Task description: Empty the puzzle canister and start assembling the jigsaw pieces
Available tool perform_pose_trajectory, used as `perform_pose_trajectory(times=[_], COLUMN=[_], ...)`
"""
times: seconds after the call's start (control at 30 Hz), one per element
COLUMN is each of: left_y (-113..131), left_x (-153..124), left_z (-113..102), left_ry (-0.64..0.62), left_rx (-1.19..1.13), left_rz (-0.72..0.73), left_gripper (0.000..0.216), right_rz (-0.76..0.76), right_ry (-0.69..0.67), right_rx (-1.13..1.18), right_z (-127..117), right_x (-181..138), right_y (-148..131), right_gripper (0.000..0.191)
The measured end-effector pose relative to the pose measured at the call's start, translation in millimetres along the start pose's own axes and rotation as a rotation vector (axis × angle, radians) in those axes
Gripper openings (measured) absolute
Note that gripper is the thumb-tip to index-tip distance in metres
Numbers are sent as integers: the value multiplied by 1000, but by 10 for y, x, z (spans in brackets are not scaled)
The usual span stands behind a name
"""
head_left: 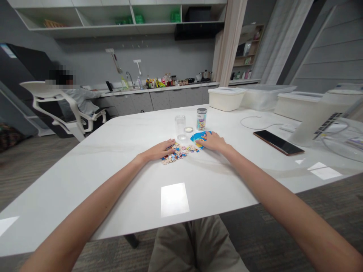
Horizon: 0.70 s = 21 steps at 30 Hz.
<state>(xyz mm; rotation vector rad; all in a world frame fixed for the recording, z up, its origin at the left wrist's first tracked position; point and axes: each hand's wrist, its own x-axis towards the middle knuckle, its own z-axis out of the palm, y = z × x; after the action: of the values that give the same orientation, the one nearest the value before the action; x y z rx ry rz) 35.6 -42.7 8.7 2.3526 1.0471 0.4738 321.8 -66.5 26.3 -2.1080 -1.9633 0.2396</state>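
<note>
My left hand [163,149] reaches from the left onto a pile of small jigsaw puzzle pieces [178,153], its fingers stretched out and touching the pile's left side. My right hand [214,142] has hold of a blue, rounded picture card [195,137] with a yellow figure on it. The thumb lies across the card's face, and part of the card is hidden under the hand. Just behind the pile stands a clear, see-through jar [180,128]. A round lid [188,129] lies beside it. Farther right is a capped jar [201,120] with a colourful label.
On the white table [136,211], a dark phone [278,142] lies to the right near a translucent jug [320,117] and white cables. Lidded plastic boxes [227,100] line the back right. A person [82,100] sits in a white chair at the far left.
</note>
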Motion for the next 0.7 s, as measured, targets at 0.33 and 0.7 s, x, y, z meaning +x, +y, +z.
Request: perform_pose_trajectory(times=[0.33, 0.7], left_y=[314, 536], left_x=[10, 25], left_z=[171, 313], left_ry=[-129, -102], left_rx=[8, 42], left_rz=[126, 277], left_gripper=[61, 51], right_rz=[-135, -87], right_ry=[5, 198], right_rx=[-99, -122], right_z=[35, -99], right_x=[-4, -114], right_y=[-70, -186], right_gripper=[59, 40])
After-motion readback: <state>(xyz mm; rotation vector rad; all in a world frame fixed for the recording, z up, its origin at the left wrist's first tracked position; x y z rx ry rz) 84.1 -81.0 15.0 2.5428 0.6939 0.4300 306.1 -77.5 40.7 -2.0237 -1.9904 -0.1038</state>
